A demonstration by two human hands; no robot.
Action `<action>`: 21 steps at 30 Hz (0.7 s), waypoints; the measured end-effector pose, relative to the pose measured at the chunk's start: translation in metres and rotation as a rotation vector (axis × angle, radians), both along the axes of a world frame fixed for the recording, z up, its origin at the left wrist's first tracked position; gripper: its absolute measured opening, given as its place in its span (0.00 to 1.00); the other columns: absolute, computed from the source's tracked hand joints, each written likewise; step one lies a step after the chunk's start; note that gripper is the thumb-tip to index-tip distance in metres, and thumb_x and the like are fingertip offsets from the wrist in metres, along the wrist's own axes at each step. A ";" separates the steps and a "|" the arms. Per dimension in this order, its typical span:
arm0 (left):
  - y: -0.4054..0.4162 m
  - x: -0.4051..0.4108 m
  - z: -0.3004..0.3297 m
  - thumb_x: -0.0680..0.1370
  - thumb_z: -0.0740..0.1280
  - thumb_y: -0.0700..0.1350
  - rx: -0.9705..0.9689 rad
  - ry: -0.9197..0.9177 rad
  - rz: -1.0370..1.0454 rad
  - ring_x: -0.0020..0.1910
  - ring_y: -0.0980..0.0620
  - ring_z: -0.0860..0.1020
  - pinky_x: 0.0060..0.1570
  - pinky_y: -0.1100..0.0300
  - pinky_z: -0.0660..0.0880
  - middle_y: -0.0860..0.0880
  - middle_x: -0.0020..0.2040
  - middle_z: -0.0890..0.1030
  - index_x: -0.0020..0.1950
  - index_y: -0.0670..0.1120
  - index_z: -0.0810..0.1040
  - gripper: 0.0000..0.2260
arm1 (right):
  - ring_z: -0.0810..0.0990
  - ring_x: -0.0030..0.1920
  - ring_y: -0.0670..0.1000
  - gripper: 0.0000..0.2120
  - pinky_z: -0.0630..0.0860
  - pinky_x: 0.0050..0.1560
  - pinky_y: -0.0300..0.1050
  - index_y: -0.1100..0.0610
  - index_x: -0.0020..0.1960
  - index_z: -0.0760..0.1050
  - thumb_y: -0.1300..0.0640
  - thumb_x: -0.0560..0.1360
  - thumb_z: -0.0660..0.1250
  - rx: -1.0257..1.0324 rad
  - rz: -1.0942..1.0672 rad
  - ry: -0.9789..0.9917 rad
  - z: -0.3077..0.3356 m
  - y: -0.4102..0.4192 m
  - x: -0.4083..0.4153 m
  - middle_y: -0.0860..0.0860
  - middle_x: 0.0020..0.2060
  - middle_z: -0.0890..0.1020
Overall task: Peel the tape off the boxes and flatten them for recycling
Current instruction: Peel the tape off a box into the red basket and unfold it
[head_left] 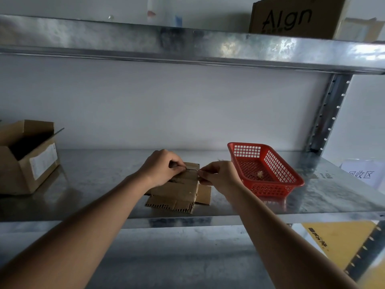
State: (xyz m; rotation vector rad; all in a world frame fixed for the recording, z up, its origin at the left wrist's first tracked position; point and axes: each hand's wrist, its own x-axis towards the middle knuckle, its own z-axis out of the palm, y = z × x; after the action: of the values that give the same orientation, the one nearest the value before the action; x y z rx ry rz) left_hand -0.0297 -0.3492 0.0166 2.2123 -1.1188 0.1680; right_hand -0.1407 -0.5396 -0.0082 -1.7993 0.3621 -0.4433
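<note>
Box (179, 190), flattened: left hand (161, 166) curled, pressing it down; right hand (218, 175) pinching tape at its 3 o'clock edge. Step: peeling. Next: basket (291, 178), likely.

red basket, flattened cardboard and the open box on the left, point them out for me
red basket (245, 147): head view, on its far rim
flattened cardboard (177, 191): head view, on the bare top panel near the front
open box (23, 174): head view, on its front wall

Storeroom: metal shelving (187, 44) holding cardboard boxes (27, 159).
</note>
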 end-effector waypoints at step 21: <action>0.005 0.011 -0.006 0.61 0.74 0.71 0.091 0.109 -0.109 0.58 0.62 0.75 0.62 0.53 0.75 0.64 0.58 0.72 0.57 0.58 0.79 0.30 | 0.86 0.45 0.53 0.06 0.85 0.48 0.55 0.56 0.51 0.75 0.64 0.84 0.61 -0.511 0.094 0.065 -0.007 0.013 0.012 0.55 0.46 0.84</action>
State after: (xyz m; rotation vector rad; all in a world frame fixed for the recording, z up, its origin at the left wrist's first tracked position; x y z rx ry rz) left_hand -0.0186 -0.3441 0.0106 2.2038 -1.2040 -0.0500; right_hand -0.1288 -0.5265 -0.0149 -2.3207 0.2174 -0.4375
